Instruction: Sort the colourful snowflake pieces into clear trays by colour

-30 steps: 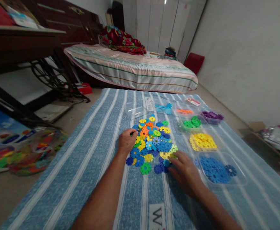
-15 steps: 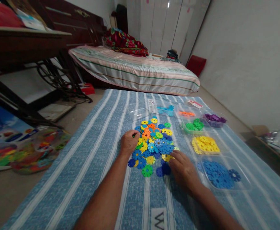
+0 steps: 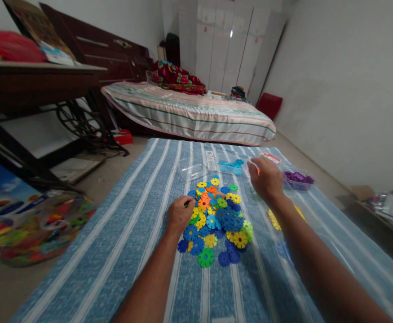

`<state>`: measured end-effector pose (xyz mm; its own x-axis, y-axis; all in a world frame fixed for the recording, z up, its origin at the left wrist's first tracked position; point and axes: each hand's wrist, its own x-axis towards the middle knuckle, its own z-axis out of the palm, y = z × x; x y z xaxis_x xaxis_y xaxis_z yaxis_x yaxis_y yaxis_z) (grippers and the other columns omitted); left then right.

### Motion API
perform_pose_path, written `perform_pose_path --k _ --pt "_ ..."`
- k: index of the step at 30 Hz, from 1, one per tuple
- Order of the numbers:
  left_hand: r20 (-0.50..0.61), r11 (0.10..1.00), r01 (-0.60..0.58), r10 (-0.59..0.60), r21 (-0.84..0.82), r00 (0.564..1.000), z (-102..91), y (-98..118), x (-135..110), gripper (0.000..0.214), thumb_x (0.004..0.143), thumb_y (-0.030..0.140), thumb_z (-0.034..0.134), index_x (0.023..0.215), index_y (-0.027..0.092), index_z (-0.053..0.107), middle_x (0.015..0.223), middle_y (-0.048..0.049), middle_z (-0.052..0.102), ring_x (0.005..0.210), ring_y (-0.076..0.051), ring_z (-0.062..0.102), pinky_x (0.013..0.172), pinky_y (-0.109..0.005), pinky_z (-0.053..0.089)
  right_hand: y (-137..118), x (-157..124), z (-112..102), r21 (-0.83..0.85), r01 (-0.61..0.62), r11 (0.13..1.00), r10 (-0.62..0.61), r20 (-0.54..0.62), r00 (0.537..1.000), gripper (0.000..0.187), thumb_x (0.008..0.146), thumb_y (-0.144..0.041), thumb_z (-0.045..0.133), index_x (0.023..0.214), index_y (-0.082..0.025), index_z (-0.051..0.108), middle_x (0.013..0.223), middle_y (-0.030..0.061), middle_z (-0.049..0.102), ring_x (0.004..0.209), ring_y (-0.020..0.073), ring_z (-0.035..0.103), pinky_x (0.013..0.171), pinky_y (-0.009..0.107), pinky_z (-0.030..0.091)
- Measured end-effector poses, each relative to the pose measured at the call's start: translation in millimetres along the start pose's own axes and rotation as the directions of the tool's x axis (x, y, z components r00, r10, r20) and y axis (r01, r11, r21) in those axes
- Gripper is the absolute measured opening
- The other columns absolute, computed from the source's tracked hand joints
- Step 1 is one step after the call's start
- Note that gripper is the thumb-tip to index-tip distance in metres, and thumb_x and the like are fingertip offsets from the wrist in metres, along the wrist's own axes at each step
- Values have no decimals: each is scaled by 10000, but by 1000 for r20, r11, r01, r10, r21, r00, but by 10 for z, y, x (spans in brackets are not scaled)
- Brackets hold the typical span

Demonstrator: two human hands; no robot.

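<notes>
My left hand (image 3: 180, 214) is closed at the left edge of a pile of notched plastic flower discs (image 3: 213, 217). A small green disc (image 3: 187, 204) shows partly at its fingertips. My right hand (image 3: 267, 179) is stretched forward over the small clear tub with orange pieces (image 3: 258, 171), its fingers curled. What those fingers hold, if anything, is hidden. The pile mixes blue, yellow, orange and green discs. Beneath my right forearm, the tub of yellow discs (image 3: 274, 220) is partly covered, and the blue discs (image 3: 284, 249) are mostly hidden.
Light blue pieces (image 3: 231, 166) sit in a clear tub left of my right hand, purple discs (image 3: 298, 177) in another to its right. A red-and-white card (image 3: 271, 157) lies behind. A striped cloth (image 3: 122, 251) covers the surface. Beyond stands a bed (image 3: 189, 116).
My right hand has moved from the pile's right edge forward and right to the orange tub. Light green and yellow discs at that edge are now uncovered. My left hand stays at the pile.
</notes>
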<state>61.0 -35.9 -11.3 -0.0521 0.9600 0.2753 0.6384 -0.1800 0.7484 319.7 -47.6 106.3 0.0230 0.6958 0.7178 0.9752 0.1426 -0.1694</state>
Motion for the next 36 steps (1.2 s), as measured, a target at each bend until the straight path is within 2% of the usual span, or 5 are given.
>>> perform_pose_path --k 3,9,13,23,36 --pt "7 1000 1 -1 -6 1000 2 3 -5 210 793 313 516 765 240 711 866 -11 745 879 -187 675 860 -295 503 -73 -211 42 78 -21 997 21 -1 1000 265 939 -322 476 912 -179 697 841 98 693 801 227 623 740 327 456" --pt "14 1000 6 -6 -8 1000 6 11 -15 215 802 325 520 780 240 717 884 -14 749 889 -191 676 868 -301 500 -209 -1295 100 243 -113 963 53 240 969 273 935 -306 467 821 -198 690 778 73 694 738 204 640 687 304 476" --pt "20 1000 13 -13 9 1000 11 6 -9 205 809 323 527 803 242 715 907 -12 752 914 -192 674 885 -303 495 -141 -1671 29 343 -118 932 22 272 962 241 940 -264 464 840 -208 676 847 73 692 813 197 638 753 314 513" --pt "9 1000 12 -12 2 1000 -7 -5 -22 199 784 337 554 833 244 723 920 -9 754 925 -191 675 901 -311 498 -101 -1723 209 336 -291 896 230 210 950 252 899 -323 509 1009 -204 701 1055 124 685 1024 260 622 916 454 512" --pt "11 1000 13 -13 12 1000 -11 -14 -11 205 787 341 551 838 237 719 933 -10 753 941 -192 674 911 -314 499 -116 -1834 107 423 -249 872 141 270 953 233 869 -305 562 1031 -218 704 1129 112 690 1067 252 641 946 440 518"
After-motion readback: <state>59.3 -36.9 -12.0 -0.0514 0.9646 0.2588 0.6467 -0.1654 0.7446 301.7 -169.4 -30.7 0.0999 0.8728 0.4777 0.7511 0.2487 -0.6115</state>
